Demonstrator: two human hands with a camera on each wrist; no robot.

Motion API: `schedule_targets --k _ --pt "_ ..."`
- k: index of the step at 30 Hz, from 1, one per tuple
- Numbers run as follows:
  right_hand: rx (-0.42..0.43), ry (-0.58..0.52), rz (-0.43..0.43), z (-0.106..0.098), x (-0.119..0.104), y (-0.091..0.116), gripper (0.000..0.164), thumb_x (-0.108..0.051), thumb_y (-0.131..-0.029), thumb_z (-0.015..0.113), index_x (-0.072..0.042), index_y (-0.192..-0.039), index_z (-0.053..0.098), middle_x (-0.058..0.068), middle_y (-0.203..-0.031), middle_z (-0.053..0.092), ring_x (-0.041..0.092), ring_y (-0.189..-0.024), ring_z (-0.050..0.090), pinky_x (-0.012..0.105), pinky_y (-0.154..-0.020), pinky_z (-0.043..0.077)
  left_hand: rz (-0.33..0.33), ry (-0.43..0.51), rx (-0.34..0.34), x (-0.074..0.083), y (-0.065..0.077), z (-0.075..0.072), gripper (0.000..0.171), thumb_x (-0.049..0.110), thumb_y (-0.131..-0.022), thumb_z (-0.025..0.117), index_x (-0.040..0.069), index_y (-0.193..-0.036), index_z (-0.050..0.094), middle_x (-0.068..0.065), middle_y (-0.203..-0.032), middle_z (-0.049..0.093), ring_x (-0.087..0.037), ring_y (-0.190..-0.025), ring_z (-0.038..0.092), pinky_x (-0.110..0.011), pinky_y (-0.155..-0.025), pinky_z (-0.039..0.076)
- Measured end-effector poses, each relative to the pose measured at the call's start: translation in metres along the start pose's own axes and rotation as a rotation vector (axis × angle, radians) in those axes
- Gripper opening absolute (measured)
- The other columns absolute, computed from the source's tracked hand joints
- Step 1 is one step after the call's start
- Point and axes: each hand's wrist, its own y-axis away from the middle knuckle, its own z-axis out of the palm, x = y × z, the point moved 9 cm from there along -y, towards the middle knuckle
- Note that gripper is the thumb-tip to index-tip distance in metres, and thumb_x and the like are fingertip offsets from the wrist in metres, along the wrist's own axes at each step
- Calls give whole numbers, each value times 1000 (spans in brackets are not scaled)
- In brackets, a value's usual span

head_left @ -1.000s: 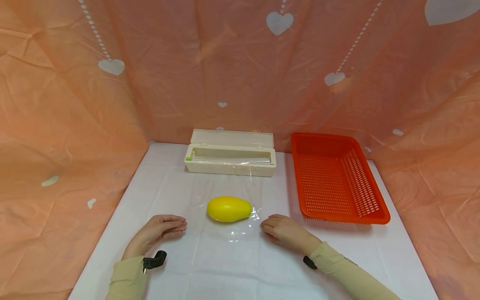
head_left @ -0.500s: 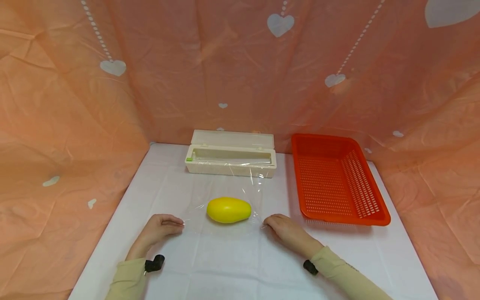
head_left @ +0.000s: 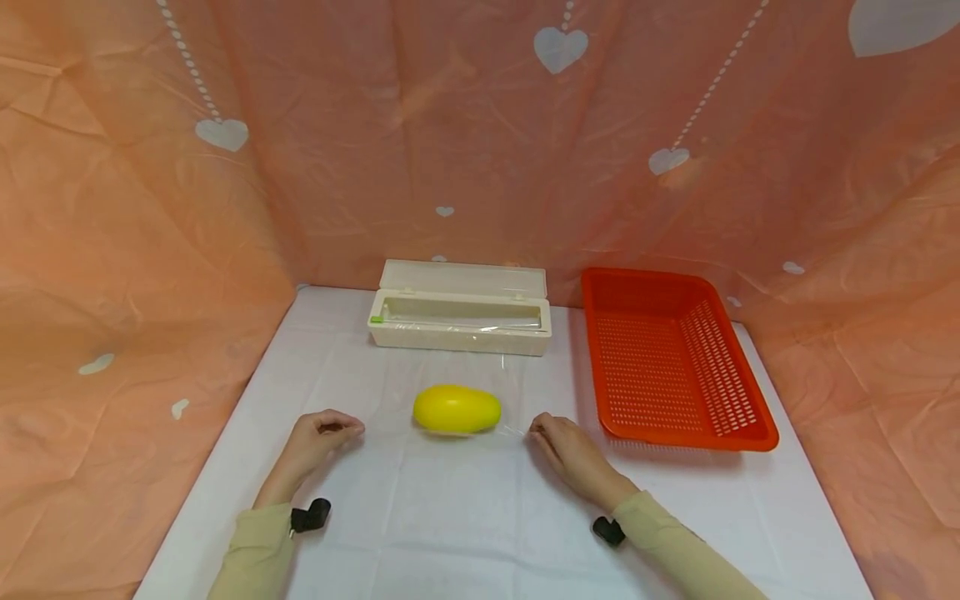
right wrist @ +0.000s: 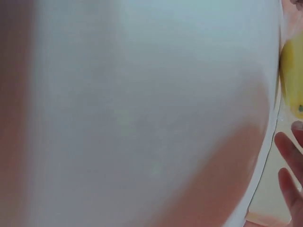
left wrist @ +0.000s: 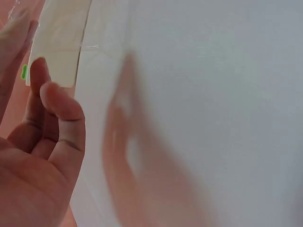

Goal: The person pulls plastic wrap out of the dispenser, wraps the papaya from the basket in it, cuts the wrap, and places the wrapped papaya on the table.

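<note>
A yellow papaya-shaped fruit [head_left: 457,408] lies on its side in the middle of the table, with clear cling film [head_left: 401,383] around it. The film runs from the white dispenser box [head_left: 459,337] at the back toward both hands. Left of the fruit, my left hand [head_left: 318,442] pinches the film's near left corner between thumb and fingertips; its other fingers are loosely curled in the left wrist view. My right hand [head_left: 573,454] pinches the near right corner on the other side. In the right wrist view, only some right fingertips [right wrist: 286,142] show, close to the fruit.
The dispenser's lid [head_left: 465,277] stands raised, with a small green piece [head_left: 377,319] at the box's left end. An orange-red plastic basket [head_left: 667,358] sits at the back right. Patterned orange cloth [head_left: 480,150] hangs behind and along both sides.
Both hands have moved slightly away from the near table edge and a little farther apart. The film's near edge has gone with them toward the fruit, which has shifted slightly backward.
</note>
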Motion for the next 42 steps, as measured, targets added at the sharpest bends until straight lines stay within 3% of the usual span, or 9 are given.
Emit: schedule_targets --k 6,11,16,20,26,28,31,36,42 --pt "22 -89 116 1 14 -9 11 -13 -97 58 -15 -102 49 -6 -91 62 10 -83 57 32 -74 52 21 18 25 4 -13 -2 26 20 -84 75 -2 -98 72 -10 -102 66 -8 -82 59 -21 -67 50" --pt "48 -255 185 3 25 -17 4 -10 -100 50 -12 -102 47 -1 -90 65 12 -84 59 33 -75 51 -16 65 5 5 -25 0 38 29 -87 72 -3 -108 69 -10 -120 63 -6 -93 59 -24 -75 52" --pt "72 -401 265 7 33 -25 6 -12 -102 47 -6 -100 44 4 -88 66 18 -84 61 29 -75 49 -50 93 -6 7 -35 3 42 31 -90 68 -2 -116 65 -13 -120 63 -13 -94 56 -30 -75 51" --pt "153 -531 328 0 30 -34 8 -7 -101 47 1 -98 47 15 -94 63 30 -87 62 29 -75 51 -67 145 -20 11 -42 7 42 29 -93 64 -4 -118 61 -16 -125 60 -16 -101 55 -29 -82 51" --pt "268 -799 366 -8 25 -49 10 4 -99 44 14 -97 44 34 -113 54 48 -104 54 45 -89 50 -43 374 -56 17 -56 17 38 24 -99 55 -13 -109 50 -15 -127 59 -23 -113 54 -31 -92 47" --pt "262 -927 353 0 29 -53 12 5 -101 38 17 -99 37 38 -117 52 52 -110 51 51 -97 44 -27 505 -92 20 -59 25 29 19 -102 48 -10 -102 48 -18 -126 59 -28 -118 53 -37 -99 44" --pt "242 -1034 362 15 39 -58 14 0 -104 32 13 -99 31 36 -120 54 49 -114 51 46 -102 41 -8 694 -170 24 -63 38 20 13 -105 36 1 -91 45 -23 -128 56 -37 -126 45 -46 -108 34" --pt "244 -994 422 28 50 -63 15 -11 -105 31 -1 -93 31 27 -121 58 31 -107 61 27 -89 47 -19 867 -259 28 -69 59 30 13 -106 27 4 -79 36 -30 -137 44 -41 -134 32 -48 -114 21" --pt "243 -941 548 33 58 -64 15 -10 -104 29 -7 -90 31 25 -113 64 20 -96 63 24 -75 43 -68 826 -282 30 -74 74 29 14 -106 22 5 -80 33 -29 -139 43 -35 -127 45 -46 -106 37"
